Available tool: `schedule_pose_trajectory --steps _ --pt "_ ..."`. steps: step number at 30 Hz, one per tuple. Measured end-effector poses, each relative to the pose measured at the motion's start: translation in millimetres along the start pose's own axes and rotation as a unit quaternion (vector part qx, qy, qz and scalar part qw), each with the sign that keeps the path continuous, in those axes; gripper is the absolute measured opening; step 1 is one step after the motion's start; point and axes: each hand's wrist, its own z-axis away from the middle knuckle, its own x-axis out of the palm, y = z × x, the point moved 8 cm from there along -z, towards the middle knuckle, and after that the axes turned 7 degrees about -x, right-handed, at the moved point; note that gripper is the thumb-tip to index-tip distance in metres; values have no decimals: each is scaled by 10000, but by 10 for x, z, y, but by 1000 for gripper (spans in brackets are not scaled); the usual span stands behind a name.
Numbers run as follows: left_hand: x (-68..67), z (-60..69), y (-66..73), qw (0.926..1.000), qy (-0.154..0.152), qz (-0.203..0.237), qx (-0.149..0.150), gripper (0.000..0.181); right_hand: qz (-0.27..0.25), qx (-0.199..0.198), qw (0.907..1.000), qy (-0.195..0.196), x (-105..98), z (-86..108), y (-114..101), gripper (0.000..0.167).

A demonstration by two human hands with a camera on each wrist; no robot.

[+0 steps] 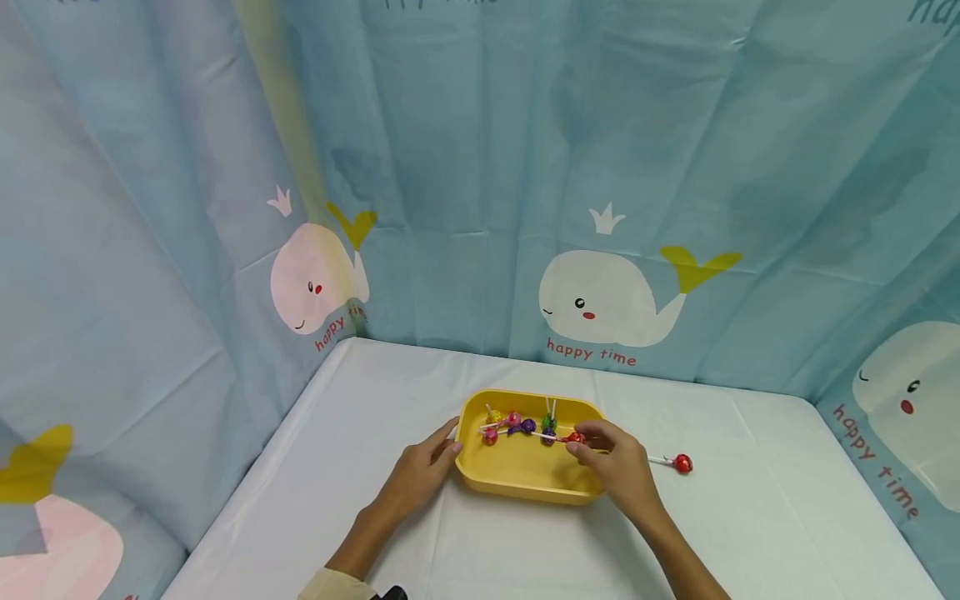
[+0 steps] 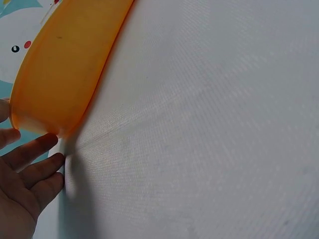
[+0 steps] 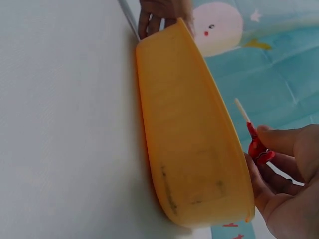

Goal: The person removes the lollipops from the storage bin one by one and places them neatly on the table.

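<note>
A yellow plastic tray [image 1: 517, 483] sits on the white table, with several wrapped lollipops lying in it, among them a purple lollipop [image 1: 528, 426], a pink lollipop [image 1: 490, 436] and a green one [image 1: 548, 422]. At its left end, my left hand [image 1: 422, 471] touches the rim and outer wall; in the left wrist view the fingers [image 2: 37, 149] lie relaxed against the tray's end. Over the tray's right side, my right hand [image 1: 617, 467] pinches a red lollipop [image 3: 256, 149] by its wrapped head, stick pointing away from the hand.
Another red lollipop [image 1: 682, 463] lies on the white table [image 1: 757, 517] to the right of the tray, its stick partly hidden behind the right hand. Blue curtains [image 1: 465, 275] printed with whales stand behind the table and at both sides.
</note>
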Motion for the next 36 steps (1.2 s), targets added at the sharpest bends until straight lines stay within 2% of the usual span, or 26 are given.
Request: schedule_pose_trajectory --steps 7,18,30,36 --pt "-2 7 1 10000 -28 -26 11 55 -7 34 9999 144 -125 61 16 37" --pt "2 18 13 9999 -1 -50 98 55 282 161 9990 295 -322 150 118 41" --pt "-6 24 35 9998 9 -55 174 54 91 115 9987 497 -531 247 222 42" --pt "-6 15 29 9999 -22 -23 141 55 154 339 9978 544 -641 291 289 45"
